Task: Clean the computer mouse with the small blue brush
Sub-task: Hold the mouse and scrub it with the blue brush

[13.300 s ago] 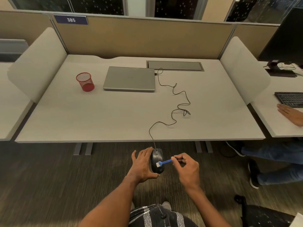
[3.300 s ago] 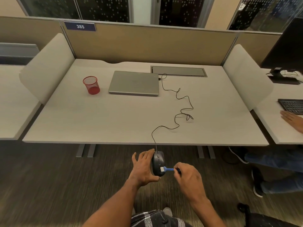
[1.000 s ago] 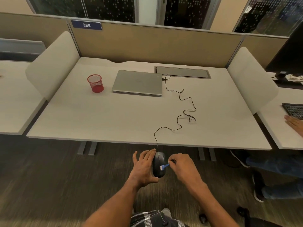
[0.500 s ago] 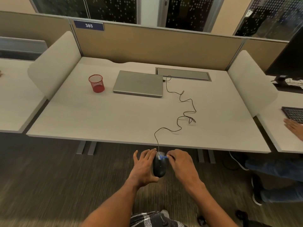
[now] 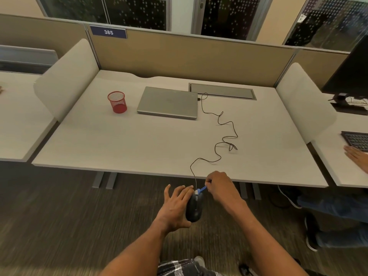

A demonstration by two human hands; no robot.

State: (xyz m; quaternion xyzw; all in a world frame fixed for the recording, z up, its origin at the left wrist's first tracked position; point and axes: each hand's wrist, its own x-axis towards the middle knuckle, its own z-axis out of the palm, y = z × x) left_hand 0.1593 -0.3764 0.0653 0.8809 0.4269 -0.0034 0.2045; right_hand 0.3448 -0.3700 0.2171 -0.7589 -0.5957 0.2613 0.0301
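On the far left of the desk (image 5: pixel 99 144) we see a red mesh cup (image 5: pixel 117 102), and to its right a closed laptop (image 5: pixel 168 102). Neither is touched. From the laptop's right edge a thin black cable (image 5: pixel 227 134) wanders across the desk toward us and drops over the near edge to the computer mouse (image 5: pixel 194 206).

We hold the mouse in the air, below and in front of the near edge of the desk. Our left hand (image 5: pixel 175 206) is clamped on its left side, thumb under the near end and fingers along the far end. Just to the right, our right hand (image 5: pixel 221 186) pinches the handle of the small blue brush (image 5: pixel 201 190) between closed fingertips. The pale bristle end rests on the far end of the mouse, where the cable enters.

We judge the cleaning to be under way, with the brush working at the front end. What has been covered we cannot tell, since no dust or clean patch shows on the dark shell. The sides, the near end and the underside may all remain to be done.

The underside of the mouse is hidden by our left palm, and most of the brush handle is lost inside the right fingers. The buttons and wheel are too dark and small to make out. At the far right another person's hand (image 5: pixel 356 156) lies by a keyboard (image 5: pixel 356 139), both cut off by the frame.
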